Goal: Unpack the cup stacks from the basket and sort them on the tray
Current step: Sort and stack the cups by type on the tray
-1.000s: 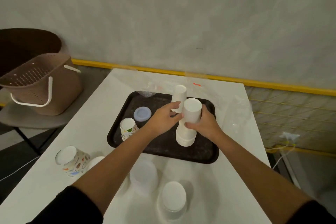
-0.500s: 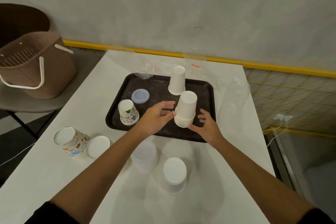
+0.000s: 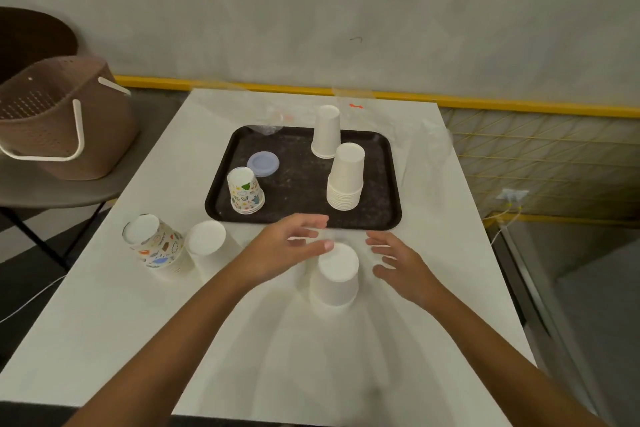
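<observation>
Hands back off tray [image 3: 301, 184]; left hand [image 3: 287, 248], right hand [image 3: 398, 262] spread, empty, flanking white cup stack [image 3: 337, 276]. Next, likely: grip, lift onto tray.

Between the left hand [image 3: 291, 246] and the right hand [image 3: 398, 260], an upturned stack of white paper cups [image 3: 337, 274] stands on the white counter [image 3: 104, 322]. Just beyond both hands lies the black rectangular plastic tray [image 3: 298, 180]. On it, ahead of the right hand, stands a many-rimmed white paper cup stack [image 3: 344, 180], with a tall white paper cup stack [image 3: 325, 132] just behind. Ahead of the left hand, also on the tray, sits a small patterned paper cup stack [image 3: 245, 191], a round pale-blue plastic lid [image 3: 263, 165] just behind it. Left of the left hand, on the counter, a tilted patterned paper cup stack [image 3: 152, 241] stands just beside a short white paper cup stack [image 3: 206, 239]. Far to the left, off the counter, a brown perforated plastic basket [image 3: 52, 121] sits on a chair seat [image 3: 52, 194].
</observation>
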A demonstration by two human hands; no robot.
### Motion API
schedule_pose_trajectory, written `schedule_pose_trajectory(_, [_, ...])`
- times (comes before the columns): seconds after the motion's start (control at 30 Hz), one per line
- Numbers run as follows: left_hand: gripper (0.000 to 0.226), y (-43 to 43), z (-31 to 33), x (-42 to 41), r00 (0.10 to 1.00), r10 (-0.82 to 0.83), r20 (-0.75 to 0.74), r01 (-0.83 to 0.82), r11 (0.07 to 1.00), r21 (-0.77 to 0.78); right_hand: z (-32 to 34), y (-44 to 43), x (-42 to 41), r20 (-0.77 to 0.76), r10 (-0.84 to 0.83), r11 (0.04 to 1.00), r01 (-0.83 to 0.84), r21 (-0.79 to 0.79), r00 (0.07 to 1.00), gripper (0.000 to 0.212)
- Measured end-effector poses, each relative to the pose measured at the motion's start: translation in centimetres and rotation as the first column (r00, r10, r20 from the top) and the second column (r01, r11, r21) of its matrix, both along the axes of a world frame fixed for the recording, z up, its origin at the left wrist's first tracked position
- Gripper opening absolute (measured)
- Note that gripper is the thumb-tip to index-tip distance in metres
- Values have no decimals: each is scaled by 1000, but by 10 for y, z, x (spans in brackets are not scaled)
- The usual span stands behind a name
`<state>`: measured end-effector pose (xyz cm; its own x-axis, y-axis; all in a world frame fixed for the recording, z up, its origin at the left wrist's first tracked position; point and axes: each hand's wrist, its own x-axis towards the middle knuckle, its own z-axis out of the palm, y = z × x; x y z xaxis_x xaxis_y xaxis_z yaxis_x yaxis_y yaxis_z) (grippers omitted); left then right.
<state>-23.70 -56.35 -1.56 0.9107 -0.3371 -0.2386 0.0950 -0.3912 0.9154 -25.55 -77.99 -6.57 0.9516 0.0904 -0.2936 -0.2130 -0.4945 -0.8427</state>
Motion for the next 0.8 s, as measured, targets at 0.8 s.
schedule_pose_trajectory(0.8, [59, -4, -10, -27, 997, -81, -15, 82, 993, 87, 2, 54, -28, 25, -3, 1000, 3, 12, 1000, 66])
